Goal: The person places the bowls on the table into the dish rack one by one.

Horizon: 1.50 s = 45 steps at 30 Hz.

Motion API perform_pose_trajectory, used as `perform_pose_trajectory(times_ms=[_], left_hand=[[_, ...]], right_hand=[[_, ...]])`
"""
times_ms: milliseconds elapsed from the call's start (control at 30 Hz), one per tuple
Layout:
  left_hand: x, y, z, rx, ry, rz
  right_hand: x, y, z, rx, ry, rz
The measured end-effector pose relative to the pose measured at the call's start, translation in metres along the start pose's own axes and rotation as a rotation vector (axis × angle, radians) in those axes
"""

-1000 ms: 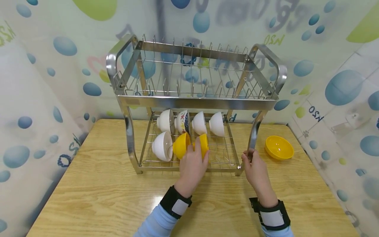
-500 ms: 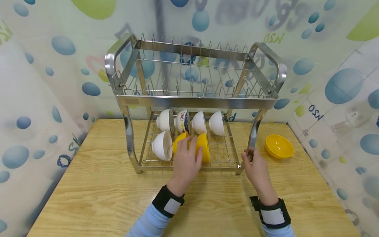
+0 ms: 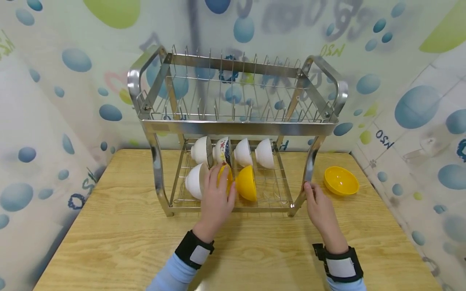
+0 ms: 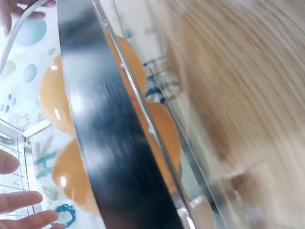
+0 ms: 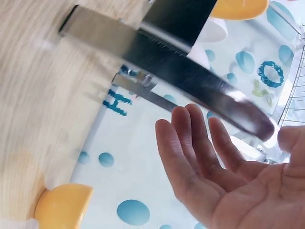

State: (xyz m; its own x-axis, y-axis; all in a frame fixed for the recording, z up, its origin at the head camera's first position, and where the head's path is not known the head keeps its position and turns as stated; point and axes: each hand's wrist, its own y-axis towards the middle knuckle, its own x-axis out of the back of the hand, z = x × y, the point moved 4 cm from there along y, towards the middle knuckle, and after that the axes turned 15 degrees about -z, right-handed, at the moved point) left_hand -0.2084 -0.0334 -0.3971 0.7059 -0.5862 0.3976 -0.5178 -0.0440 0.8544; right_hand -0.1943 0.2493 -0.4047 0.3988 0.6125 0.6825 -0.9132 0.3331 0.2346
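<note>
My left hand (image 3: 216, 200) is at the front of the rack's lower tier, its fingers over the left yellow bowl (image 3: 229, 178) and partly hiding it. In the left wrist view its fingers (image 4: 21, 202) are spread, and I see no grip on a bowl; whether they touch it I cannot tell. Beside it the right yellow bowl (image 3: 246, 184) stands on edge, apart from the hand. At the steel dish rack's (image 3: 238, 128) right front leg is my right hand (image 3: 322, 208). The right wrist view shows its fingers (image 5: 174, 148) fairly straight beside the metal, not wrapped round it.
A white bowl (image 3: 194, 182) stands left of the yellow pair. Behind are more white bowls (image 3: 264, 153) and a flowered bowl (image 3: 221, 150). Another yellow bowl (image 3: 341, 180) sits on the wooden table (image 3: 120, 242), right of the rack. The upper tier has upright wires.
My left hand has moved left from the right yellow bowl to the left one, uncovering the right bowl. My right hand has loosened from the rack leg and shifted slightly right.
</note>
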Motion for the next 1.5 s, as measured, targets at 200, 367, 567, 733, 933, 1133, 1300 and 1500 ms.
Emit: perform_pose_trajectory(times_ms=[200,367,567,733,933,1133,1300,1500], left_hand=[[0.008,-0.003,0.019,0.022,0.010,-0.009],[0.016,-0.005,0.032,0.023,-0.003,-0.042],[0.022,-0.004,0.041,0.020,0.017,-0.056],[0.024,-0.004,0.046,0.026,0.016,-0.054],[0.027,-0.006,0.050,0.045,0.020,-0.050],[0.032,-0.008,0.057,0.071,0.029,-0.043],[0.034,-0.009,0.064,0.056,0.054,-0.054],[0.039,-0.010,0.074,0.072,0.099,-0.038]], right_hand=[[0.001,0.002,-0.012,-0.008,0.024,-0.038],[0.009,0.006,-0.028,-0.033,0.027,-0.116],[0.020,0.014,-0.049,-0.091,0.002,-0.233],[0.027,0.019,-0.063,-0.213,-0.005,-0.294],[0.036,0.023,-0.079,-0.310,-0.018,-0.329],[0.042,0.034,-0.102,-0.476,0.000,-0.350],[0.040,0.042,-0.117,-0.572,-0.040,-0.269],[0.032,0.052,-0.125,-0.582,-0.096,-0.158]])
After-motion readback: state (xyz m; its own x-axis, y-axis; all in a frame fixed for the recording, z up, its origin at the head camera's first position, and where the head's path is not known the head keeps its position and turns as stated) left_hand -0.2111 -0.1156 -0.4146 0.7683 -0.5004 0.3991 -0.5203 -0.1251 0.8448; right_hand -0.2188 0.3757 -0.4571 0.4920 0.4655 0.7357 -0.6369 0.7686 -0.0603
